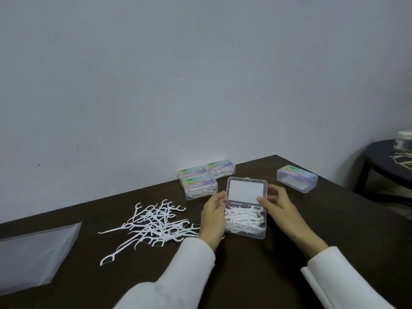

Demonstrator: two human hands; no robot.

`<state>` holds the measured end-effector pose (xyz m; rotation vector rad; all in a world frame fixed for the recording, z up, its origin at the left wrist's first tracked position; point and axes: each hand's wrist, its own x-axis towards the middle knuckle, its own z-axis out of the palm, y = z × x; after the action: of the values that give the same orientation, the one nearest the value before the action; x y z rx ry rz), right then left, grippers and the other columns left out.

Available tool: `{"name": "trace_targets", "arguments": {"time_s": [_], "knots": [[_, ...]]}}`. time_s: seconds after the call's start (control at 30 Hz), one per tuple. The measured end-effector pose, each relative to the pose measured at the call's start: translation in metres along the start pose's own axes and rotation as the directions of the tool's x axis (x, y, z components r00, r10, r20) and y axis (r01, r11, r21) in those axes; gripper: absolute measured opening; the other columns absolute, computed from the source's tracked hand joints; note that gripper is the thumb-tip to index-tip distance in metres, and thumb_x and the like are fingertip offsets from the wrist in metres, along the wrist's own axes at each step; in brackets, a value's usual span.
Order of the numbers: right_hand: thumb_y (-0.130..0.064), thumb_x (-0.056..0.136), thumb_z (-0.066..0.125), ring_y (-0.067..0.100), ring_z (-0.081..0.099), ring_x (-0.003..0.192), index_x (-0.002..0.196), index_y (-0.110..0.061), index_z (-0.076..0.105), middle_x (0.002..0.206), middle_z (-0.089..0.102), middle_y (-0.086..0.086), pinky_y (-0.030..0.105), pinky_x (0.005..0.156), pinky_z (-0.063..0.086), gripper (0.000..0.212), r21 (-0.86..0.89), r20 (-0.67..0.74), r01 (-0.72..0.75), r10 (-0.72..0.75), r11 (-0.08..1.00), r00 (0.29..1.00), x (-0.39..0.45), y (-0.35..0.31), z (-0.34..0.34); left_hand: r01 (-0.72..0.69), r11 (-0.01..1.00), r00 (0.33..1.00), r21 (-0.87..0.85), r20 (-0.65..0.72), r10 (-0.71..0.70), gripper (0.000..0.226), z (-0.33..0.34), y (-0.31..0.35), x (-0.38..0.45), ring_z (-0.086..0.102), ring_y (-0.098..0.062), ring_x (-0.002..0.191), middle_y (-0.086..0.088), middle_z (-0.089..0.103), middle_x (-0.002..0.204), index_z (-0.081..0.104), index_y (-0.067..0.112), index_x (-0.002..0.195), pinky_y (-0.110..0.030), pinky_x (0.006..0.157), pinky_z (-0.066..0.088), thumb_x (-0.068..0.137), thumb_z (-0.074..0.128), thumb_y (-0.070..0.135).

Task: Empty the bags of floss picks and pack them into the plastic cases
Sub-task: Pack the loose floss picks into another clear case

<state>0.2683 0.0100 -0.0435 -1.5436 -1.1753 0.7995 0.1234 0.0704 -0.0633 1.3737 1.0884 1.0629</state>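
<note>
From the head view we see a dark table with an open plastic case near its middle, its hinged lid standing up at the far side. The case holds a heap of white floss picks. Our left hand rests against the case's left wall, its fingers loosely bent and reaching up to the lid's left edge. Our right hand sits at the lid's right edge, fingers relaxed and spread; we cannot tell whether it pinches the lid or only touches it. To the left of the case a loose pile of floss picks lies scattered on the table, and further left lies an emptied clear bag. Behind the open case sit three closed, filled cases clustered together, and a fourth closed case stands apart to the right.
</note>
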Motion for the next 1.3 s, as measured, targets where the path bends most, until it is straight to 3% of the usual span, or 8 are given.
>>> {"name": "trace_targets", "arguments": {"time_s": [0.1, 0.2, 0.27, 0.53, 0.77, 0.97, 1.17, 1.3], "knots": [[-0.023, 0.088, 0.061, 0.008, 0.054, 0.1, 0.143, -0.022, 0.016, 0.133, 0.049, -0.001, 0.023, 0.088, 0.044, 0.071, 0.057, 0.177, -0.055, 0.044, 0.997, 0.983, 0.0, 0.001, 0.002, 0.012, 0.999, 1.0, -0.044, 0.0, -0.012, 0.035, 0.0, 0.0, 0.0, 0.059, -0.016, 0.107, -0.007, 0.062, 0.119, 0.054, 0.01, 0.122, -0.024, 0.089, 0.049, 0.094, 0.039, -0.005], [-0.014, 0.076, 0.074, 0.009, 0.046, 0.115, 0.145, -0.024, -0.002, 0.133, 0.04, -0.007, 0.027, 0.103, 0.037, 0.103, -0.037, 0.31, -0.017, 0.027, 0.999, 0.95, 0.004, 0.002, 0.001, 0.026, 0.995, 1.0, -0.095, -0.006, -0.027, 0.035, -0.002, 0.001, -0.001, 0.059, -0.008, 0.089, -0.007, 0.061, 0.107, 0.054, 0.006, 0.119, -0.009, 0.067, 0.049, 0.091, 0.041, -0.01], [-0.011, 0.073, 0.076, 0.011, 0.044, 0.121, 0.145, -0.025, -0.006, 0.143, 0.036, -0.002, 0.027, 0.105, 0.035, 0.111, -0.056, 0.344, -0.01, 0.029, 0.998, 0.938, 0.006, 0.004, -0.001, 0.024, 0.996, 1.0, -0.09, -0.011, -0.026, 0.035, -0.002, 0.001, 0.0, 0.057, -0.007, 0.086, -0.007, 0.059, 0.105, 0.053, 0.004, 0.12, -0.007, 0.064, 0.047, 0.09, 0.043, -0.012], [-0.016, 0.076, 0.074, 0.016, 0.05, 0.121, 0.144, -0.027, 0.002, 0.141, 0.044, 0.005, 0.036, 0.107, 0.039, 0.1, -0.096, 0.331, 0.019, 0.013, 0.995, 0.943, 0.009, 0.01, -0.006, 0.026, 0.997, 0.999, -0.076, -0.016, -0.027, 0.038, -0.002, 0.003, -0.005, 0.056, -0.014, 0.099, -0.009, 0.059, 0.111, 0.051, 0.005, 0.123, -0.024, 0.09, 0.046, 0.088, 0.051, -0.009], [-0.012, 0.078, 0.072, 0.018, 0.053, 0.118, 0.143, -0.029, 0.006, 0.136, 0.048, 0.004, 0.04, 0.105, 0.041, 0.093, -0.058, 0.315, 0.015, 0.004, 0.998, 0.949, 0.012, 0.014, -0.005, 0.046, 0.993, 0.999, -0.106, 0.001, -0.046, 0.034, -0.004, 0.003, -0.004, 0.057, -0.008, 0.093, -0.003, 0.059, 0.108, 0.052, 0.008, 0.123, -0.01, 0.068, 0.046, 0.09, 0.057, 0.002], [-0.014, 0.092, 0.054, 0.006, 0.059, 0.099, 0.142, -0.03, 0.01, 0.127, 0.05, -0.001, 0.02, 0.081, 0.05, 0.068, -0.007, 0.279, -0.011, 0.012, 1.0, 0.96, 0.013, 0.012, -0.003, 0.061, 0.991, 0.997, -0.123, 0.047, -0.056, 0.047, -0.005, 0.003, -0.002, 0.059, -0.019, 0.109, -0.008, 0.061, 0.118, 0.05, 0.008, 0.123, -0.027, 0.089, 0.049, 0.081, 0.067, -0.002], [-0.004, 0.092, 0.051, 0.01, 0.054, 0.103, 0.143, -0.029, 0.008, 0.138, 0.044, 0.005, 0.018, 0.078, 0.049, 0.07, -0.046, 0.278, -0.017, 0.029, 0.999, 0.96, 0.012, 0.012, -0.003, 0.025, 0.995, 0.999, -0.1, 0.038, -0.021, 0.048, -0.004, 0.0, -0.002, 0.059, -0.018, 0.107, -0.006, 0.061, 0.116, 0.049, 0.013, 0.118, -0.029, 0.091, 0.049, 0.078, 0.07, -0.004], [-0.005, 0.092, 0.052, 0.011, 0.056, 0.105, 0.142, -0.029, 0.011, 0.136, 0.046, 0.006, 0.025, 0.092, 0.046, 0.069, -0.02, 0.282, -0.024, 0.028, 1.0, 0.959, 0.012, 0.013, -0.003, 0.002, 0.995, 1.0, -0.098, 0.024, 0.0, 0.045, -0.005, -0.002, -0.001, 0.059, -0.017, 0.104, -0.006, 0.061, 0.116, 0.049, 0.016, 0.115, -0.028, 0.09, 0.049, 0.079, 0.071, 0.001]]}}
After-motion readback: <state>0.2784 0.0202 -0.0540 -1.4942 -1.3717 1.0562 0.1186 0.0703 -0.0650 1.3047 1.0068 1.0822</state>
